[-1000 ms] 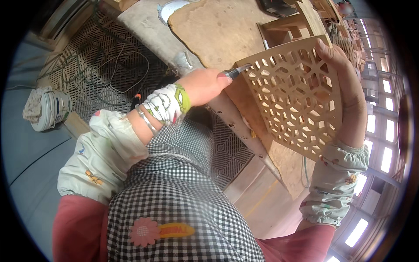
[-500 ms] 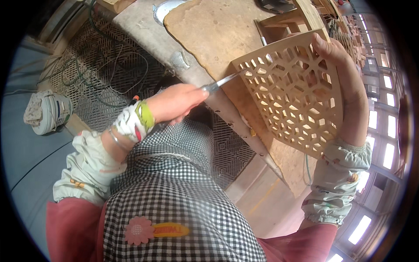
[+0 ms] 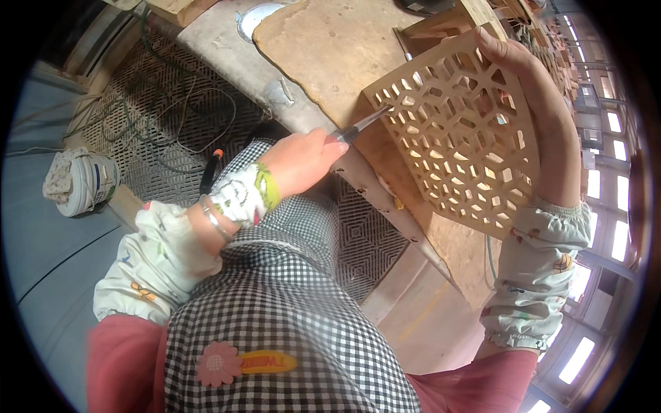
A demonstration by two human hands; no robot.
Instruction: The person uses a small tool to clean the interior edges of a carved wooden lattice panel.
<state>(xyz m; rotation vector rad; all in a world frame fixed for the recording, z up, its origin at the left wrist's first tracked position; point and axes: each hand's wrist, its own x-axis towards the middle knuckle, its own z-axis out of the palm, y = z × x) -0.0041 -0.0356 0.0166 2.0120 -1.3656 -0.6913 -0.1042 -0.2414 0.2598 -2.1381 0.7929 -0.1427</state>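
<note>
My left hand (image 3: 301, 162) is closed round the dark handle of a slim tool with a narrow tapering metal blade (image 3: 370, 122). Its tip meets the left edge of a wooden lattice panel (image 3: 527, 138), at a small opening near the upper left corner. Cut-outs in a geometric pattern cover the panel, which is tilted up above the workbench. My right hand (image 3: 529, 79) grips the panel by its upper right corner, thumb on the front face and fingers hidden behind.
Under the panel lies a worn brown board (image 3: 323, 45) on the pale workbench (image 3: 213, 34). A wooden frame (image 3: 475, 17) stands behind it. At left are a white bucket (image 3: 96, 180) with a cloth over it, and cables on a grid mat (image 3: 148, 117).
The tool and my left hand have shifted slightly right, the blade now pointing more steeply upward. The panel's top edge and my right hand have moved a little up and left.
</note>
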